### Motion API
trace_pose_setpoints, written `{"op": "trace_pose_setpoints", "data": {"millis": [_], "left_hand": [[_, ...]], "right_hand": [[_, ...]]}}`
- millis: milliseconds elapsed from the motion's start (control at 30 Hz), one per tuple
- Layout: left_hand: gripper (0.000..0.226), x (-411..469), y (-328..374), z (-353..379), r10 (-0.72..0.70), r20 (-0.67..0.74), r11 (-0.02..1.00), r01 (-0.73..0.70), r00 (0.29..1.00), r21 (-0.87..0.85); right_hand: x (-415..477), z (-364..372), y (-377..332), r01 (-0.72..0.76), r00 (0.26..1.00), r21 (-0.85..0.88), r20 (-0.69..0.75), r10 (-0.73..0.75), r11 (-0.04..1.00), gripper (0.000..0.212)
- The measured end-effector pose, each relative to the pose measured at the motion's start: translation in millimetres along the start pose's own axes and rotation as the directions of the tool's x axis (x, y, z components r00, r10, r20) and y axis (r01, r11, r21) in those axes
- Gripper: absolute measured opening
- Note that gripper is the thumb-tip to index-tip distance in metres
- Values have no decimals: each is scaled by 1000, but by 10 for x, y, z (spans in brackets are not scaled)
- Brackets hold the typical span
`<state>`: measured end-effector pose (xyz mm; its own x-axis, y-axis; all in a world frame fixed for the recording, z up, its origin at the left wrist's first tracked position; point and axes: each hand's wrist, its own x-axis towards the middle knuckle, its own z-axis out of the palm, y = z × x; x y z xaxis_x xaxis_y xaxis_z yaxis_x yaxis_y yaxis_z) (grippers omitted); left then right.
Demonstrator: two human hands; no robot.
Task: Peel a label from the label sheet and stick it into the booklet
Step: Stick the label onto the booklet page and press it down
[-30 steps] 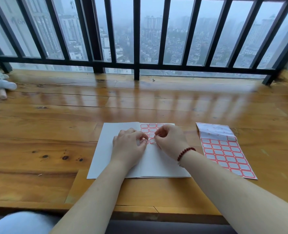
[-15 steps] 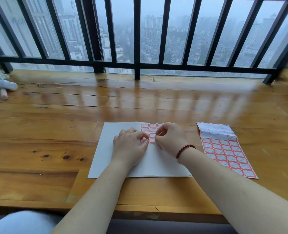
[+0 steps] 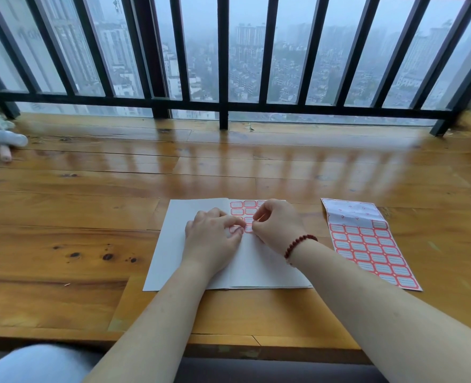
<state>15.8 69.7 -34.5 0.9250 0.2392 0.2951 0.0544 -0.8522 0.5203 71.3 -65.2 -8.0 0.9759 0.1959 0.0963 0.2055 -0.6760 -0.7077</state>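
Note:
An open white booklet [image 3: 170, 244] lies on the wooden table in front of me. Several red-bordered labels [image 3: 242, 207] are stuck in rows at the top of its right page. My left hand [image 3: 213, 239] rests on the booklet with its fingertips pressing at the lowest row of labels. My right hand [image 3: 277, 226], with a red bead bracelet, pinches a small label [image 3: 248, 229] against the page beside the left fingertips. The label sheet [image 3: 367, 244] lies flat to the right of the booklet, its top rows bare.
The wooden table [image 3: 90, 217] runs back to a black window railing [image 3: 223, 106]. A white tube and some cloth [image 3: 2, 136] lie at the far left edge. My knee shows below the table's front edge at bottom left.
Both hands stay over the same spot on the right page. The fingers have shifted only slightly, pressing at the label.

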Motion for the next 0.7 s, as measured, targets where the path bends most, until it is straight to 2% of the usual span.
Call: {"op": "trace_pose_setpoints", "data": {"millis": [167, 367, 567, 700], "left_hand": [[16, -14, 12, -12, 34, 2, 999, -34, 999, 31], [18, -27, 36, -22, 59, 1, 996, -59, 998, 61], [17, -34, 39, -21, 63, -9, 997, -63, 998, 51], [17, -32, 37, -18, 58, -5, 997, -57, 998, 56]], "right_hand": [[15, 17, -16, -25, 999, 1, 33, 25, 1000, 10], [77, -20, -76, -1, 995, -131, 99, 14, 991, 4], [94, -29, -200, 14, 974, -317, 217, 58, 948, 24], [69, 6, -213, 12, 965, -353, 248, 81, 936, 26]]}}
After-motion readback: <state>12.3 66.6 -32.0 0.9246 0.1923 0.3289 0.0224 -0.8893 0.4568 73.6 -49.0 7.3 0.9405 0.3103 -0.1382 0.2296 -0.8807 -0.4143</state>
